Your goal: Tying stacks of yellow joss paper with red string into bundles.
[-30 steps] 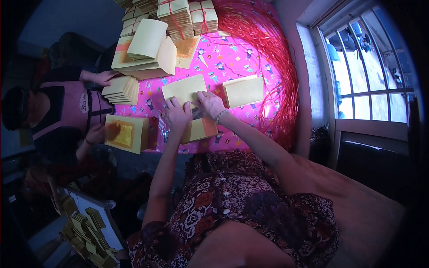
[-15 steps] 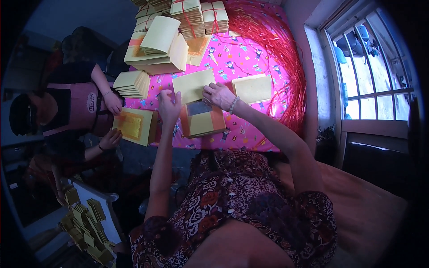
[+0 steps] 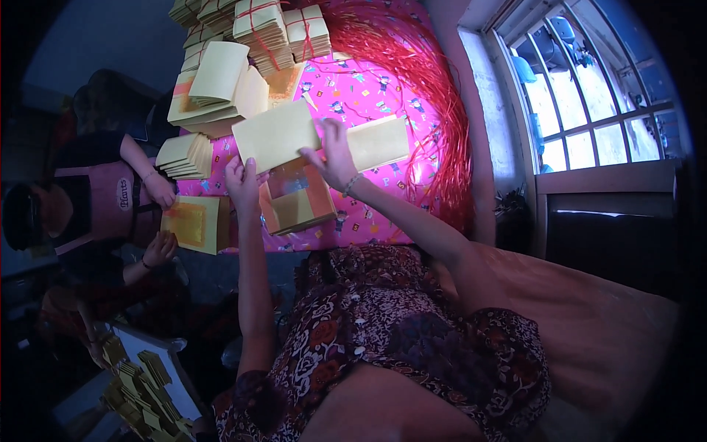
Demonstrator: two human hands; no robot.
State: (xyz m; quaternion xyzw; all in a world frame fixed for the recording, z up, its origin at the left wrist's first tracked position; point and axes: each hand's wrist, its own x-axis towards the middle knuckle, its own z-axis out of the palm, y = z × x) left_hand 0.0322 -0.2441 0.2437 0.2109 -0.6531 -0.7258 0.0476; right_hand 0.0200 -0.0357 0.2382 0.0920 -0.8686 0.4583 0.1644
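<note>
A pale yellow sheet of paper [image 3: 274,136], possibly a thin folded stack, is tilted above the pink table cover. My left hand [image 3: 245,179] pinches its lower edge near the left corner, thumb on top. At its right edge is my right hand [image 3: 337,153], fingers apart and thumb by the lower right corner; whether it touches the paper is unclear. Below the sheet lies a yellow paper bundle [image 3: 302,210] with orange sides and a greyish patch on top. Another pale stack [image 3: 379,144] rests just beyond my right hand.
Tied paper bundles [image 3: 261,33] and a large open stack [image 3: 221,99] stand at the far left. Red plastic strips [image 3: 434,88] sprawl along the right side. At left, a co-worker's hands [image 3: 160,191] hold a yellow paper stack [image 3: 206,225] near a fanned stack [image 3: 184,156].
The sheet has been lifted and tilted off the lower bundle. My left hand has taken its lower edge, while my right hand has moved to its right edge with fingers spread. The whole view has shifted.
</note>
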